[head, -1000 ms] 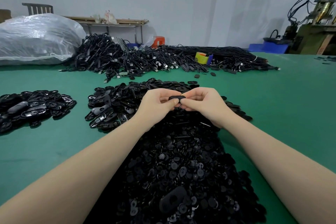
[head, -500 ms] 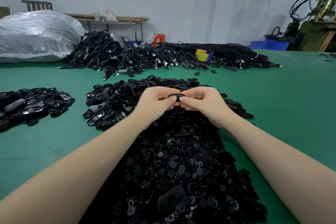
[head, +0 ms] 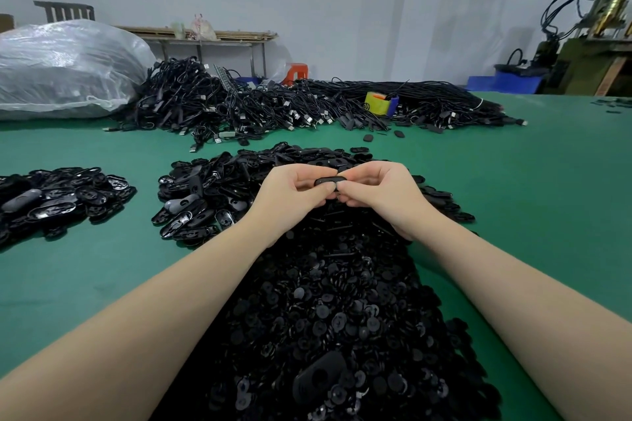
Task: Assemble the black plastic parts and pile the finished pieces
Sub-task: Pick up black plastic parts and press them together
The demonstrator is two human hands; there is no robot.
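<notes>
Little has moved; both hands stay together. The left hand (head: 290,193) and right hand (head: 379,196) pinch one black oval part (head: 329,180) between them, long axis left-right, above the loose-parts heap (head: 325,301).

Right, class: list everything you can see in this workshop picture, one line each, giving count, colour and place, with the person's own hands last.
Table: one, green, fills the foreground.
Held part: one, black, pinched between both hands.
Near pile of parts: one heap, black, between the forearms.
Left pile of parts: one heap, black, left on the table.
Cables: one long heap, black, far side of the table.
Plastic sack: one, clear, far left.
Yellow packet: one, among the cables.
Stool: one, orange, behind the cables.
Crate: one, blue, far right.
Left hand: one, grips the held part.
Right hand: one, grips the held part.
</notes>
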